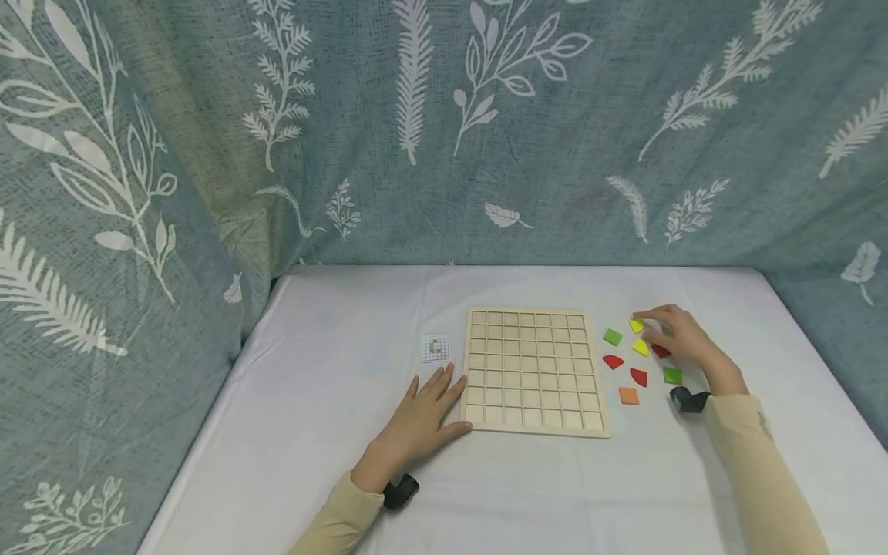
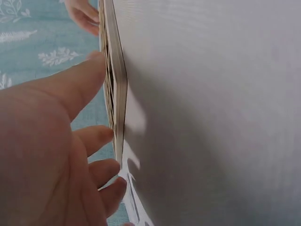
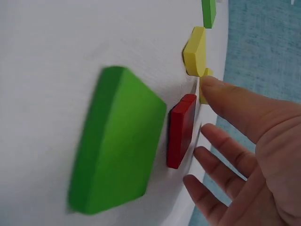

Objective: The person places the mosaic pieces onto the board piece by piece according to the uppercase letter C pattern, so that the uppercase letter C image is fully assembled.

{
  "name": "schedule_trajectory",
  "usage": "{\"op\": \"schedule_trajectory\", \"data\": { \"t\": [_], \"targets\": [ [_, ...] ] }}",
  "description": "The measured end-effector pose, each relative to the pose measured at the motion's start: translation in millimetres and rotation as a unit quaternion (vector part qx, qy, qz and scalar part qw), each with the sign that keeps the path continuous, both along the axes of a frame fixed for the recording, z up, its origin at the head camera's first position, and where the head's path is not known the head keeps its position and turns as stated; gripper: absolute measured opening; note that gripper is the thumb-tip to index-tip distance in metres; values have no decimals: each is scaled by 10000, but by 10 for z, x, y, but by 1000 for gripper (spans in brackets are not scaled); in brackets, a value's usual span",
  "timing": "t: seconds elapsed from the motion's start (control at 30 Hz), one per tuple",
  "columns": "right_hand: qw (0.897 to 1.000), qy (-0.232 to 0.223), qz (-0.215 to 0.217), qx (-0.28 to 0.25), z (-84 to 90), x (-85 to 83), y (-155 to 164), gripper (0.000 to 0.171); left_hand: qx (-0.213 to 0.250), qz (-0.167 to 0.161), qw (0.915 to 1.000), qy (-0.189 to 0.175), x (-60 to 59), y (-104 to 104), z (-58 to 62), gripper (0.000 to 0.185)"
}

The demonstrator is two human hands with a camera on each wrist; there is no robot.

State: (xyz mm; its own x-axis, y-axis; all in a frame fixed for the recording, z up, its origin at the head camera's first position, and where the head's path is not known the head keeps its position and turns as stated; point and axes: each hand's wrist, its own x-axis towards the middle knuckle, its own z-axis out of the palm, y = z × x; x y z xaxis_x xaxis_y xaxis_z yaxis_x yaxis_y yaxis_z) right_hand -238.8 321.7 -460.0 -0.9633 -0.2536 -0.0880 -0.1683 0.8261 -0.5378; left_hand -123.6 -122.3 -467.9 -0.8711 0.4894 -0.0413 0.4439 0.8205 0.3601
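Note:
A square wooden grid board (image 1: 530,370) lies on the table. My left hand (image 1: 419,420) rests at its near left corner, fingers spread and thumb touching the frame. A small printed pattern card (image 1: 435,348) lies just beyond those fingertips. To the right of the board, my right hand (image 1: 680,335) pinches a yellow quarter-circle tile (image 1: 637,326) between thumb and index finger, low at the table. In the right wrist view the thumb partly covers this tile, and the index finger is hidden. A second yellow tile (image 3: 195,52) lies beside it, and a red tile (image 3: 181,132) lies under the hand.
Around the right hand lie green square tiles (image 1: 613,337) (image 3: 124,146), red quarter-circle tiles (image 1: 613,361) (image 1: 639,377) and an orange square tile (image 1: 629,396). A white cloth covers the table (image 1: 541,493). A leaf-patterned curtain (image 1: 444,193) hangs behind it.

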Motion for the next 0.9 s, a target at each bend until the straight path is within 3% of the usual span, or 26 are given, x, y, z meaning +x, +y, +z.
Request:
{"op": "schedule_trajectory", "data": {
  "t": [0.23, 0.9],
  "targets": [
    [9994, -311, -99, 68, 20, -70, -16, 34, 134, -35, 9995, -272, 38, -19, 12, 73],
    [9987, -26, -502, 50, -65, -9, -74, 34, 168, 18, 9996, -245, 19, -17, -43, 72]
  ]
}}
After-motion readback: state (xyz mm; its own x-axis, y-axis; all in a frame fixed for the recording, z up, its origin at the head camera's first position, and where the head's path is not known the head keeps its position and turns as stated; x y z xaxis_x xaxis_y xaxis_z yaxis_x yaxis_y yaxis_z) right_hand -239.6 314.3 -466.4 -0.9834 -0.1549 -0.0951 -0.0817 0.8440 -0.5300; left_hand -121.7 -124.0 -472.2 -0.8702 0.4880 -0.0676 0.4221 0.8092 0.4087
